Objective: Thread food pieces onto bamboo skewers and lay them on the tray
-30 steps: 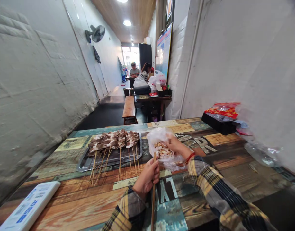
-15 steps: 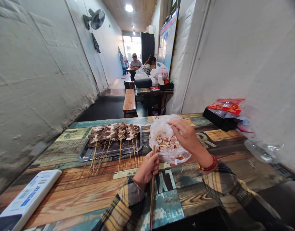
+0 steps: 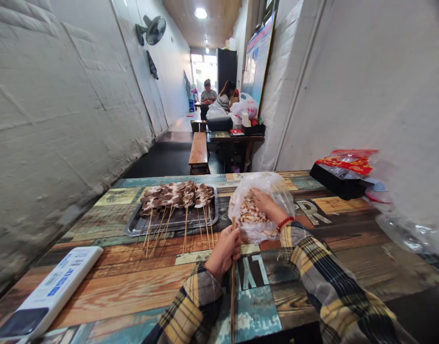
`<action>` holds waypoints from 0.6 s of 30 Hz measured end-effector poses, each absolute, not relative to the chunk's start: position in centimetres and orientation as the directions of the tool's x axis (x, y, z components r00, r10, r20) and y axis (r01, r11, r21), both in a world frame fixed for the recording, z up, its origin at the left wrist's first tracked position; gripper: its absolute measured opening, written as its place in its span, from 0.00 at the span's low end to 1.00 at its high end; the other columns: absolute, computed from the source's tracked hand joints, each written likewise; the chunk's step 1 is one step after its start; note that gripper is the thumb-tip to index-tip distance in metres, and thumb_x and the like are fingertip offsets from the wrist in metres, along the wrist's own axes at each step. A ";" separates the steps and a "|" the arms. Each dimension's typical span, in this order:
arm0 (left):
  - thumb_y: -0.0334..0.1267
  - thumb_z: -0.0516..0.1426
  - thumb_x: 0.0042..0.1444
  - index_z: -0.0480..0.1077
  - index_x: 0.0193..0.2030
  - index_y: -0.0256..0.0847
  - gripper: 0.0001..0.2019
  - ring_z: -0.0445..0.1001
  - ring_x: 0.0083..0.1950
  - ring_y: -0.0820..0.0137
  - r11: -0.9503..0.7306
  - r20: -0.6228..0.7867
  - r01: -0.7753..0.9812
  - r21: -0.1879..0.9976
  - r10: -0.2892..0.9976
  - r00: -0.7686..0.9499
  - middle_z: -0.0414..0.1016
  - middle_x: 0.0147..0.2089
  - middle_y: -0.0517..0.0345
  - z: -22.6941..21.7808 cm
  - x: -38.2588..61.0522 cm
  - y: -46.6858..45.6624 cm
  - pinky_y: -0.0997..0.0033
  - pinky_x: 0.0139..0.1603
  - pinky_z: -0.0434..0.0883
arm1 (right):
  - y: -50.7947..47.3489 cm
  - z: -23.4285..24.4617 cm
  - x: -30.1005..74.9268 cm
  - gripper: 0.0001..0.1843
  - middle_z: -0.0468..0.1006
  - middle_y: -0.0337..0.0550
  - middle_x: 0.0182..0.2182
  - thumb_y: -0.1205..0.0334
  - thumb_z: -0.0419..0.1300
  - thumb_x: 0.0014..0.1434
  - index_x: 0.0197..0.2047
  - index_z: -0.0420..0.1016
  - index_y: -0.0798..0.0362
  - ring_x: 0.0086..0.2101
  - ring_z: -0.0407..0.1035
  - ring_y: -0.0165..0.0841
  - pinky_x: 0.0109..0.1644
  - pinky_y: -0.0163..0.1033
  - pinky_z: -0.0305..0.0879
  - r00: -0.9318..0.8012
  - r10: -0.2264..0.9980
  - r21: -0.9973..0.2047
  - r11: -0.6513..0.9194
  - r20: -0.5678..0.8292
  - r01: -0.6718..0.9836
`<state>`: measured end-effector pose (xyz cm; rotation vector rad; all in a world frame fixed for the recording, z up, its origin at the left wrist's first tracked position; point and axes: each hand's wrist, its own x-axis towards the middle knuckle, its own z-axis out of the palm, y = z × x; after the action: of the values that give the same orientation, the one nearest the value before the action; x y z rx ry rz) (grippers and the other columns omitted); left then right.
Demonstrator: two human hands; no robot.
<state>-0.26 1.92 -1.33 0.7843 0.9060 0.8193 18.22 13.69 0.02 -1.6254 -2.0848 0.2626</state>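
My left hand (image 3: 224, 251) is closed around a bundle of thin bamboo skewers (image 3: 233, 286), held upright above the table's near part. My right hand (image 3: 268, 204), with a red bead bracelet at the wrist, reaches into an open clear plastic bag (image 3: 275, 181). Its fingers are drawn together at the pile of small pale-brown, mushroom-like pieces (image 3: 251, 212); the fingertips are partly hidden, so what they pinch cannot be made out. Left of the bag, a metal tray (image 3: 169, 225) carries several loaded skewers of brown-and-white, mushroom-like pieces (image 3: 178, 196), their bare sticks poking out over the near rim.
A white box-shaped device (image 3: 56, 291) lies at the left of the wood-patterned table (image 3: 133, 282). On the right, a black container (image 3: 339, 180) holds red packaging beside a clear plastic lid (image 3: 406, 231). Beyond are a bench (image 3: 198, 149), another table, and two people.
My right hand has lowered from above the bag into it, onto the pieces. My left hand keeps its hold on the skewers. The whole view has shifted slightly.
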 end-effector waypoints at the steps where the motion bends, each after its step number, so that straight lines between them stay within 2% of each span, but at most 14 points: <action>1: 0.52 0.60 0.46 0.54 0.33 0.45 0.21 0.42 0.13 0.83 0.459 -0.349 -0.259 0.850 0.859 0.375 0.47 0.16 0.77 -1.4 -0.3 1.9 0.81 0.14 0.42 | 13.2 0.1 18.3 0.25 0.68 0.58 0.58 0.75 0.45 0.61 0.59 0.68 0.62 0.59 0.61 0.39 0.64 0.46 0.54 -0.185 0.946 -0.426 0.287 0.265 0.858; 4: 0.52 0.60 0.47 0.53 0.33 0.45 0.20 0.43 0.13 0.83 0.444 -0.338 -0.254 0.859 0.866 0.370 0.47 0.16 0.76 -1.3 -0.2 1.9 0.82 0.14 0.41 | 10.7 -0.3 18.8 0.22 0.68 0.54 0.59 0.67 0.48 0.64 0.60 0.68 0.58 0.60 0.59 0.38 0.65 0.46 0.53 -0.296 0.910 -0.368 0.392 0.291 0.843; 7: 0.51 0.60 0.47 0.53 0.33 0.45 0.20 0.43 0.13 0.83 0.428 -0.325 -0.262 0.865 0.876 0.357 0.48 0.16 0.76 -1.0 -0.2 1.8 0.82 0.14 0.41 | 7.5 -1.2 18.9 0.23 0.66 0.51 0.61 0.61 0.52 0.64 0.62 0.66 0.51 0.61 0.57 0.41 0.65 0.52 0.51 -0.378 0.886 -0.271 0.446 0.269 0.853; 11: 0.51 0.59 0.47 0.53 0.33 0.44 0.19 0.43 0.13 0.83 0.386 -0.288 -0.294 0.875 0.901 0.325 0.47 0.16 0.76 -0.8 -0.1 1.8 0.82 0.14 0.41 | 3.4 -1.9 17.5 0.25 0.60 0.48 0.64 0.57 0.55 0.62 0.63 0.65 0.47 0.62 0.53 0.46 0.64 0.56 0.50 -0.334 0.902 -0.191 0.391 0.273 0.900; 15: 0.52 0.59 0.48 0.55 0.36 0.45 0.19 0.43 0.13 0.83 0.323 -0.240 -0.340 0.883 0.934 0.264 0.48 0.16 0.77 -0.7 -0.2 2.0 0.82 0.14 0.42 | 0.2 -1.7 15.0 0.27 0.60 0.48 0.64 0.57 0.55 0.62 0.64 0.62 0.46 0.61 0.53 0.49 0.61 0.58 0.52 -0.258 0.911 -0.173 0.324 0.321 0.930; 18: 0.51 0.59 0.48 0.57 0.39 0.45 0.19 0.43 0.13 0.83 0.287 -0.211 -0.367 0.885 0.949 0.233 0.48 0.16 0.77 -0.6 -0.4 2.2 0.83 0.13 0.42 | -1.5 -1.6 14.4 0.30 0.58 0.43 0.65 0.58 0.57 0.61 0.65 0.59 0.44 0.62 0.51 0.49 0.61 0.58 0.52 -0.271 0.893 -0.183 0.352 0.361 0.918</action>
<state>-0.38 2.17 -0.56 0.8130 0.8913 1.0557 14.41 -1.53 -1.65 -1.5847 -2.2212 -0.0861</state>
